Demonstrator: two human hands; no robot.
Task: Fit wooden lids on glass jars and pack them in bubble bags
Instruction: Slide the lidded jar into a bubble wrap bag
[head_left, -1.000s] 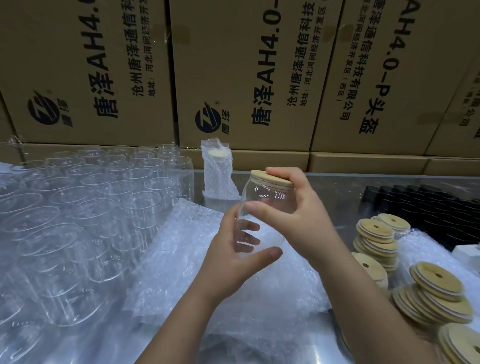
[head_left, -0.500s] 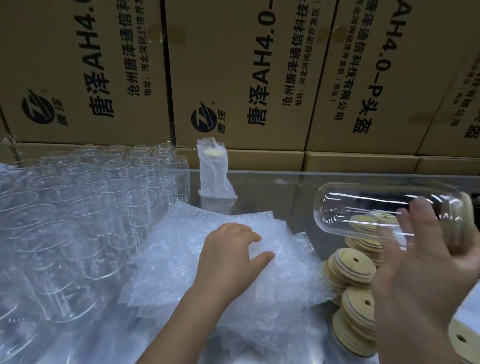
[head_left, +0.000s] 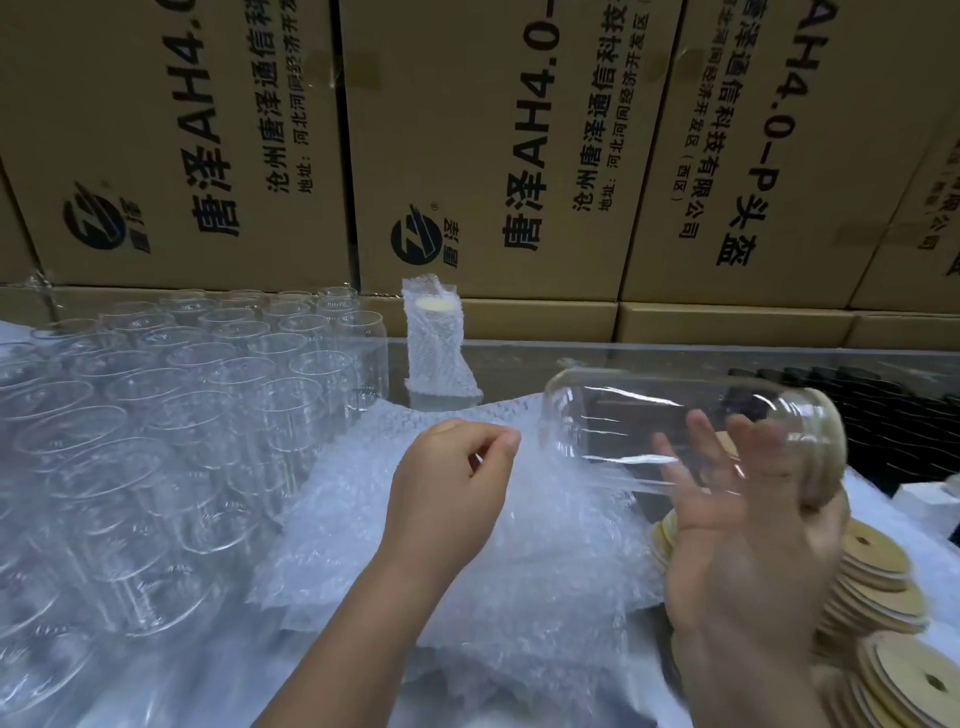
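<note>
Head: right hand (head_left: 748, 561) holds lidded jar (head_left: 649, 415), left hand (head_left: 447, 493) pinches bubble bag (head_left: 545, 499).

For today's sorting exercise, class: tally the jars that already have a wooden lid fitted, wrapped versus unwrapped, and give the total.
Unwrapped lidded jar, held in the right hand while the left hand pinches a bubble bag: 1
Wrapped lidded jar, standing at the back: 1
Total: 2
</note>
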